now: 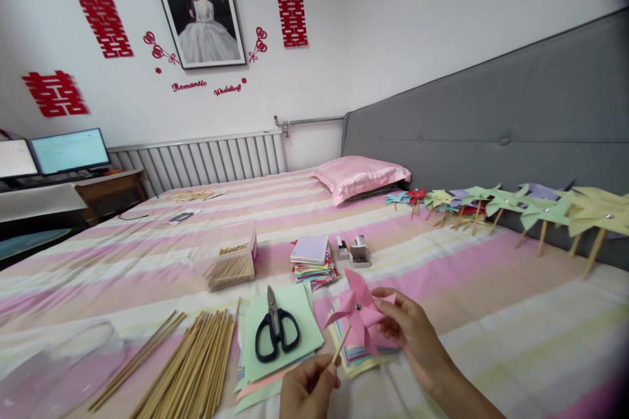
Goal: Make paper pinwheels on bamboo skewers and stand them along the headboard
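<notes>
A pink paper pinwheel (358,315) with a silvery pin at its centre is held up at the lower middle of the head view. My left hand (310,387) is closed round the lower part of its thin wooden stick (343,343). At the pinwheel's right side, my right hand (411,328) has thumb and fingers closed on a pink blade. Just behind and below lies a stack of coloured paper sheets (361,365), partly hidden by the pinwheel. Dark-handled scissors (276,334) rest on green paper sheets (305,314) to the left of it.
Bundled wooden sticks (199,360) and a clear plastic container (63,366) lie at left on the striped bed. Further back are a clear box of sticks (230,268), small paper squares (314,258) and a little pin box (360,255). Finished pinwheels (545,209) line the grey headboard.
</notes>
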Available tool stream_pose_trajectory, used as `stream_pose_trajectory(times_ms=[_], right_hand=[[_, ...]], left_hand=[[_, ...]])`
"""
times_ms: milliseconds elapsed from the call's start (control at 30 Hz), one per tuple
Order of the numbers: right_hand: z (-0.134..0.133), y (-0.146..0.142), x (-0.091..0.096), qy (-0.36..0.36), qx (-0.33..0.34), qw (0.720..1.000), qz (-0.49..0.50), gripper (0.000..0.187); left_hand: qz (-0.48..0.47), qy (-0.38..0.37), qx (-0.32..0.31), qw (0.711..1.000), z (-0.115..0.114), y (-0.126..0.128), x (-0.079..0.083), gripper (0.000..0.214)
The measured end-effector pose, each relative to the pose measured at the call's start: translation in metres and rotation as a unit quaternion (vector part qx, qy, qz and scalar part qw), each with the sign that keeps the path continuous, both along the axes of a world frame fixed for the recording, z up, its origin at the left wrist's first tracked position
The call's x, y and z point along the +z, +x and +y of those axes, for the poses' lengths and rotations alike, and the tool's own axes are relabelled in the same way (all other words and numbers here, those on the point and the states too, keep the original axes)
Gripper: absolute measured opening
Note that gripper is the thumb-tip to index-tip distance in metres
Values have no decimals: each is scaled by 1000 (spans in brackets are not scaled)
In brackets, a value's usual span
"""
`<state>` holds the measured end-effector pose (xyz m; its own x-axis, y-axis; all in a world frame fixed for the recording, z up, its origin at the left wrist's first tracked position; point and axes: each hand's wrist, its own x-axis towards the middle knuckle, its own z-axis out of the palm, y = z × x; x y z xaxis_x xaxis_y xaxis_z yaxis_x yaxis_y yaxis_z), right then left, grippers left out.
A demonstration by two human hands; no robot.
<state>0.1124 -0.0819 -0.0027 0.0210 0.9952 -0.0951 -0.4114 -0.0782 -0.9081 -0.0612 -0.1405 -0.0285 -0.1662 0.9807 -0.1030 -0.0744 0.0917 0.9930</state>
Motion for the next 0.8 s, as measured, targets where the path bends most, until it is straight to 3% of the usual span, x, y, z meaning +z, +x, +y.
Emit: stream_pose_trajectory(times_ms=[333,467,800], right_hand=[[-4,-2,5,-7,69,998,-7,24],[-6,-6,6,27,104,994,-32,27],[-9,-20,4,53,96,993,-37,29]], left_hand=[[-36,-6,7,999,0,1,2,44],[-49,-2,5,999,0,1,2,43],[-41,2,-5,999,0,4,0,44]])
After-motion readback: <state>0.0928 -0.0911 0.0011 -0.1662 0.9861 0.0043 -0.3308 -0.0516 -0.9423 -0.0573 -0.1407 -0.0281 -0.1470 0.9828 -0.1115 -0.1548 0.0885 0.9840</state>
